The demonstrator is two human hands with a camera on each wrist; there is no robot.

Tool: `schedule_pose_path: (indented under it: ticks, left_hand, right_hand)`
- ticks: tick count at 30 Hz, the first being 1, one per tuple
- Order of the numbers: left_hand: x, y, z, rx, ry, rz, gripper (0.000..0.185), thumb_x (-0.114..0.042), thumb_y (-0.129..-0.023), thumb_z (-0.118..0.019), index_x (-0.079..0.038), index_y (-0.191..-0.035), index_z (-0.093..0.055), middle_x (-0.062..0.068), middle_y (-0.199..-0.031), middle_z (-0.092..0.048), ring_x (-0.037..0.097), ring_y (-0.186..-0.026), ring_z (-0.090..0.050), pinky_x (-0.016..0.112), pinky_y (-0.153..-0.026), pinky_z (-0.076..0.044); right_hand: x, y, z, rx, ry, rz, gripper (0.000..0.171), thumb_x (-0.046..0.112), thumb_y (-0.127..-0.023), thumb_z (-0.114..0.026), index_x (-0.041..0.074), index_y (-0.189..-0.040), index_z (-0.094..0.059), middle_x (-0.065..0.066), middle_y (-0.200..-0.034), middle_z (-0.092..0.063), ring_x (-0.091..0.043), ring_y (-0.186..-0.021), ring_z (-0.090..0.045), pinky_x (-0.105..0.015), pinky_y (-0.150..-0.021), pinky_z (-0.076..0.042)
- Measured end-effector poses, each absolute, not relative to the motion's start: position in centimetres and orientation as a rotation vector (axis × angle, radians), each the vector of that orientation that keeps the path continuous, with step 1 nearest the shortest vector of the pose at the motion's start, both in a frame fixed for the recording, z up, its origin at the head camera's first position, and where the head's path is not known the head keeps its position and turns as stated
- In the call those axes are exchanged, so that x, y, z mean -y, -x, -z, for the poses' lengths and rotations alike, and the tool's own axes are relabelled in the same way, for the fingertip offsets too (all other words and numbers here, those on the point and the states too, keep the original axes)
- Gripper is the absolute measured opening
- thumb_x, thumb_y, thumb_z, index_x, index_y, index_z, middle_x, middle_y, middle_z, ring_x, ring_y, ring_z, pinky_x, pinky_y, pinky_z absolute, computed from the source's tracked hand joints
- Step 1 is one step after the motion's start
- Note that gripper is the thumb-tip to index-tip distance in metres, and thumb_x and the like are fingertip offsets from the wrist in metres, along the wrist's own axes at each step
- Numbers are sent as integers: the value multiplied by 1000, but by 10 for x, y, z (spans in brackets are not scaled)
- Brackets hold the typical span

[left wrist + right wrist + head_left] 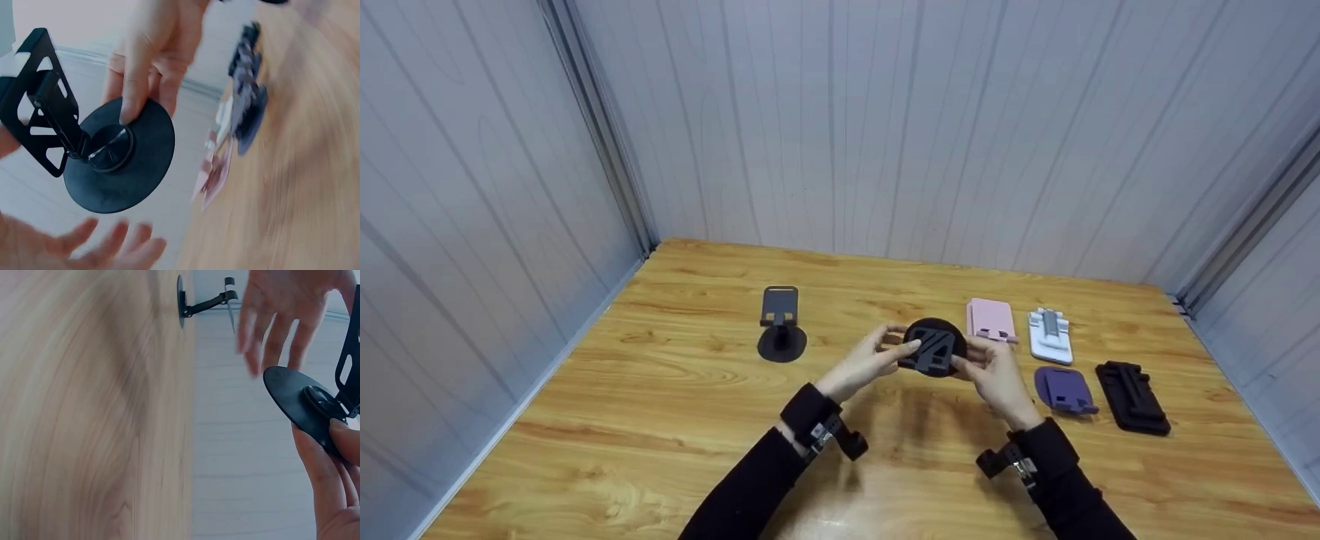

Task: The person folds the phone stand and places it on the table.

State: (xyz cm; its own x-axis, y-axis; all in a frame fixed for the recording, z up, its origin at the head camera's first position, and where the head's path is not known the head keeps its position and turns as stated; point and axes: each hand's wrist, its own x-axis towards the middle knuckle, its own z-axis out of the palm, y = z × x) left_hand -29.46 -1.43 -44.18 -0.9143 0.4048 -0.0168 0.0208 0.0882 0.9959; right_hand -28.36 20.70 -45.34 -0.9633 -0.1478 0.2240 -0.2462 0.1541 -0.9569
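A black phone stand (pixel 937 346) with a round base and a folding cut-out bracket is held up above the table, between both hands. The right hand (pixel 999 375) pinches the edge of its round base (pixel 146 174), thumb on the upper face and fingers beneath, as the right wrist view shows. At the bracket's other side is the left hand (pixel 866 364), its thumb at or close to the bracket (pixel 22 112). Its other fingers (pixel 275 340) are spread, blurred and apart from the base. In the left wrist view the bracket is swung up from the base.
Another dark phone stand (pixel 781 306) with a round base stands at left on the wooden table (pixel 660 420). To the right are a pink stand (pixel 990 315), a white stand (pixel 1051 346), a purple stand (pixel 1065 386) and a black folded stand (pixel 1132 401). Panel walls (pixel 847 150) surround the table.
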Motion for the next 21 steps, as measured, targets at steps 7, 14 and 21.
schedule_pose_path:
  ticks: [7, 14, 21]
  left_hand:
    - [9, 296, 442, -1901, -374, -1982, 50, -24, -98, -60, 1, -139, -47, 19, -132, -53, 25, -119, -58, 50, -114, -41]
    - [6, 296, 442, -1940, -330, -2004, 52, -23, -96, -64, 6, -136, -49, 13, -112, -58, 17, -99, -63, 45, -103, -52]
    - [7, 298, 447, -1988, -336, -1969, 46, -22, -95, -64, 3, -132, -55, 7, -101, -58, 13, -83, -62, 47, -97, -56]
  right_hand:
    - [-208, 285, 455, 2294, -353, -2090, 31, -15, -92, -51, -24, -122, -53, -34, -113, -66, -8, -85, -73, -28, -80, -61]
    - [-209, 285, 457, 2311, -325, -2188, 35, -13, -94, -52, -24, -126, -49, -25, -111, -70, -9, -85, -73, -28, -80, -61]
    - [-208, 281, 458, 2326, -284, -2271, 34, -11, -94, -52, -23, -127, -50, -8, -100, -75, -8, -83, -72, -24, -77, -61]
